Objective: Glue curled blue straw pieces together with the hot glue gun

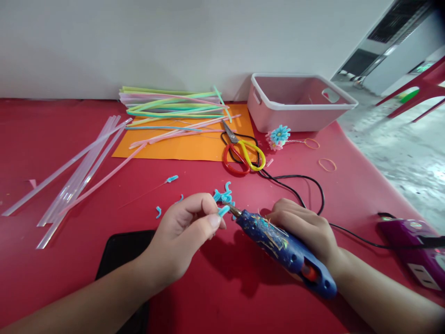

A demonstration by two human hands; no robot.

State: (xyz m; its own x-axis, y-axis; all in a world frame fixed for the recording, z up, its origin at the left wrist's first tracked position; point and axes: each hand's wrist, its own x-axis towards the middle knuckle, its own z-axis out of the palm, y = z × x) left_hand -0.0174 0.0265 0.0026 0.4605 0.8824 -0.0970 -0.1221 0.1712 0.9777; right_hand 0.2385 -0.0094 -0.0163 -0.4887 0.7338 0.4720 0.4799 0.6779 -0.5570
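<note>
Pinched between the thumb and fingers of my left hand (193, 232) is a small light-blue fuzzy piece (224, 210). My right hand (304, 225) is wrapped round a blue glue gun (278, 246), whose metal tip touches or nearly touches that piece. Just behind the tip, several curled blue fuzzy pieces (225, 194) lie in a small heap on the red table (194, 306). A blue fuzzy bit on a thin stem (171, 179) rests farther left, and a short curved piece (158, 212) lies near my left wrist.
Scissors (245, 155) and pastel fuzzy stems (174, 104) lie on orange paper (167, 150). Clear glue sticks (81, 178) are left, a dark phone-like slab (121, 253) near my left forearm. Behind stand a pink bin (288, 118) and flower (280, 134); a black cable reaches a purple power strip (403, 241).
</note>
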